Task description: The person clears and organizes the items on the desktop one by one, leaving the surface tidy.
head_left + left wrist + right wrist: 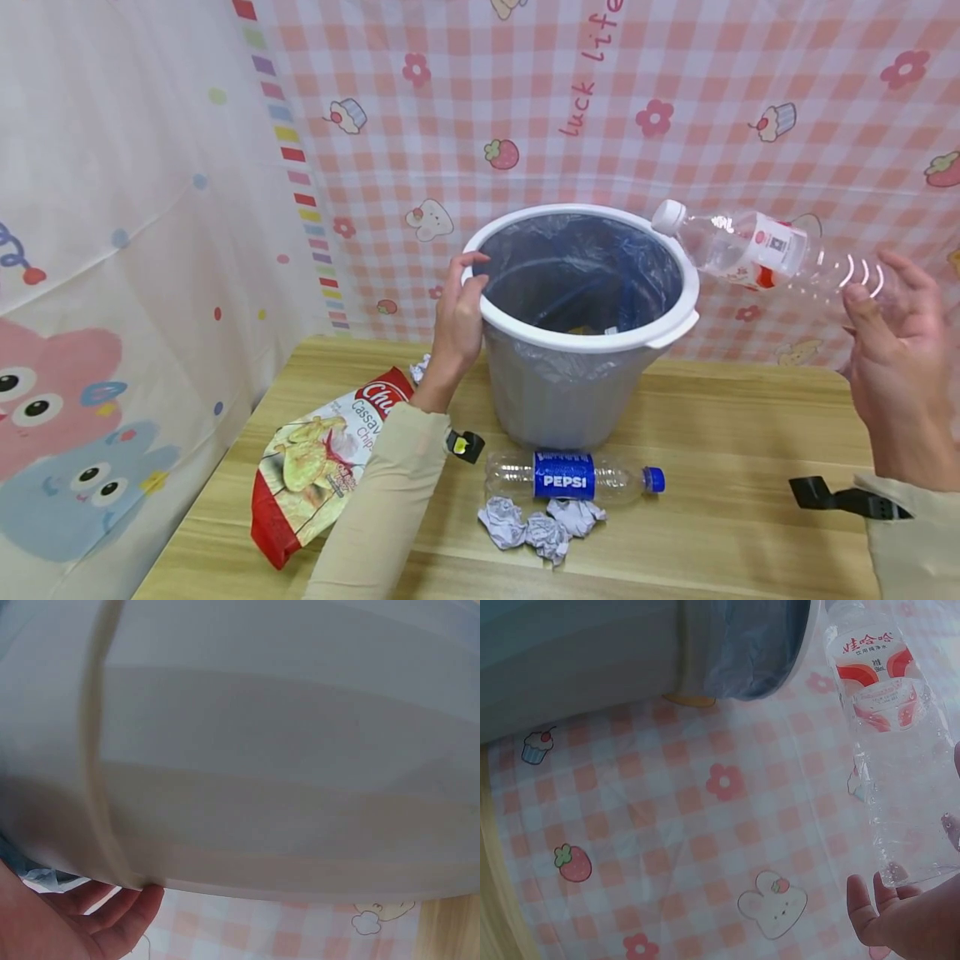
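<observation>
A grey trash bin (562, 400) with a white rim and a plastic liner stands on the wooden table. My left hand (459, 321) grips the left side of its rim, thumb and fingers over the edge. Out to the right, my right hand (900, 350) holds a clear plastic water bottle (780, 250) by its base. The bottle lies nearly level, its white cap (669, 217) overlapping the right rim in the head view. In the right wrist view the bottle's red and white label (877, 671) shows beside the bin. A few small bits lie inside the bin.
In front of the bin a Pepsi bottle (564, 475) lies on its side, with crumpled paper balls (546, 535) before it. A cassava chips bag (322, 458) lies at the left, another paper ball (420, 368) behind it. Patterned cloth (450, 83) hangs behind the table.
</observation>
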A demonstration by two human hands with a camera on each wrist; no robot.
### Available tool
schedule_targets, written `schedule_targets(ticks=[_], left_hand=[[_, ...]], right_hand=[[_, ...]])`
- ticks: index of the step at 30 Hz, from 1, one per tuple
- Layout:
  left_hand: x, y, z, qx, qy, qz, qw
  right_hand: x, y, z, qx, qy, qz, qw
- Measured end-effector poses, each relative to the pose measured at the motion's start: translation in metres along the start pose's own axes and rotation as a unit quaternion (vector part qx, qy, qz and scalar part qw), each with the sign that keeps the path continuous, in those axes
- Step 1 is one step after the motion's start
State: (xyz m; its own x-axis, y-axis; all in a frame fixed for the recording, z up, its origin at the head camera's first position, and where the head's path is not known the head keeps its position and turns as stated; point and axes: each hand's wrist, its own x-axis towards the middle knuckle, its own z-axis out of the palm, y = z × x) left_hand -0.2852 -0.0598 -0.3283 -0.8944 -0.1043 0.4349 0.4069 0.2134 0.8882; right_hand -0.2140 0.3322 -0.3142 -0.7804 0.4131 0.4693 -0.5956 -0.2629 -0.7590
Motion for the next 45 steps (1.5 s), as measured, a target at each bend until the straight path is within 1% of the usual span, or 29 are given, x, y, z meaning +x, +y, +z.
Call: schedule_targets(ticks=[5,10,15,17,20,23,24,27,30,33,36,40,41,45], left_hand=[[0.000,0.001,0.000,-0.001,-0.003,-0.002,1.0000],[0.000,0.001,0.000,0.005,0.001,-0.003,1.0000],[-0.001,0.001,0.000,0.010,0.004,-0.003,0.9999],[-0.001,0.001,-0.001,0.010,0.005,-0.003,0.9999],[-0.001,0.001,-0.001,0.009,0.005,-0.004,0.9999],[-0.001,0.000,-0.001,0.009,0.004,-0.003,0.9999],[-0.001,0.000,-0.001,0.008,0.003,-0.003,1.0000],[-0.001,0.001,-0.001,0.007,0.003,-0.004,1.0000],[-0.001,0.001,-0.001,0.002,0.002,-0.005,1.0000],[-0.001,0.000,-0.001,0.002,-0.001,-0.004,1.0000],[-0.001,0.000,-0.001,0.003,-0.004,-0.003,1.0000],[-0.001,0.000,-0.001,0.003,-0.004,-0.002,1.0000],[-0.001,0.000,-0.001,0.003,-0.004,-0.002,1.0000],[-0.001,0.000,-0.001,0.006,-0.005,-0.002,1.0000]], right_hand=[[0.000,-0.001,0.011,0.004,-0.007,-0.019,1.000],[0.000,-0.005,0.020,-0.040,-0.028,-0.021,0.999],[0.001,-0.006,0.028,-0.053,-0.049,-0.027,0.997],[0.000,-0.007,0.030,-0.075,-0.056,-0.023,0.995],[0.000,-0.009,0.033,-0.124,-0.060,-0.013,0.990],[0.001,-0.009,0.037,-0.145,-0.061,-0.009,0.987],[0.001,-0.010,0.039,-0.148,-0.062,-0.008,0.987],[0.004,-0.011,0.047,-0.131,-0.077,-0.009,0.988],[0.005,-0.011,0.055,-0.133,-0.096,-0.007,0.986],[0.005,-0.012,0.061,-0.173,-0.108,0.000,0.979],[0.005,-0.013,0.068,-0.251,-0.117,-0.007,0.961],[0.006,-0.012,0.077,-0.323,-0.122,-0.023,0.938],[0.006,-0.012,0.079,-0.338,-0.121,-0.025,0.933],[0.005,-0.011,0.085,-0.378,-0.118,-0.021,0.918]])
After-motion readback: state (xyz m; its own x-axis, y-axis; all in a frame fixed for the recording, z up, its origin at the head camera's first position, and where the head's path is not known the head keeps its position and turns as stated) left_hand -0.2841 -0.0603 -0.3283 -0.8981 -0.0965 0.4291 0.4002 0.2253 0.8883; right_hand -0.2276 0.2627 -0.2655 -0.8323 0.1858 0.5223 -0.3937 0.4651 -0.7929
